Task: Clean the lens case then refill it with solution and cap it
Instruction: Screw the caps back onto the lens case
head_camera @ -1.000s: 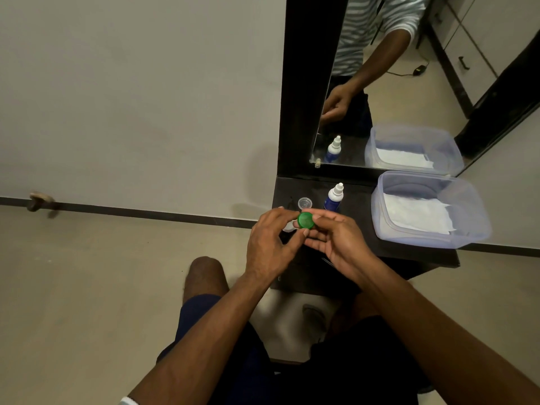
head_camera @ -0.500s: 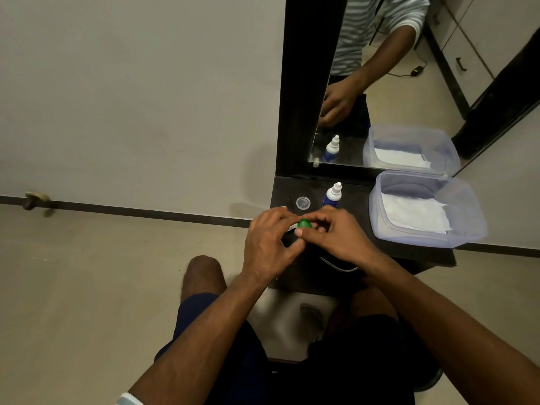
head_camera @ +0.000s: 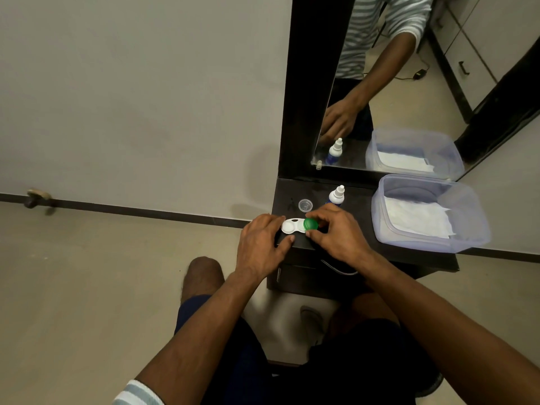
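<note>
A: What kind of place is this?

B: A room in a home, I think. There is a dark counter [head_camera: 362, 247] against a plain wall, with a tall mirror [head_camera: 409, 92] in a dark frame above it.

A: What else shows it?

B: The mirror reflects cupboards with handles [head_camera: 464, 65] and a beige tiled floor [head_camera: 87, 287]. A solution bottle [head_camera: 336, 195] and a plastic box [head_camera: 429, 213] stand on the counter.
</note>
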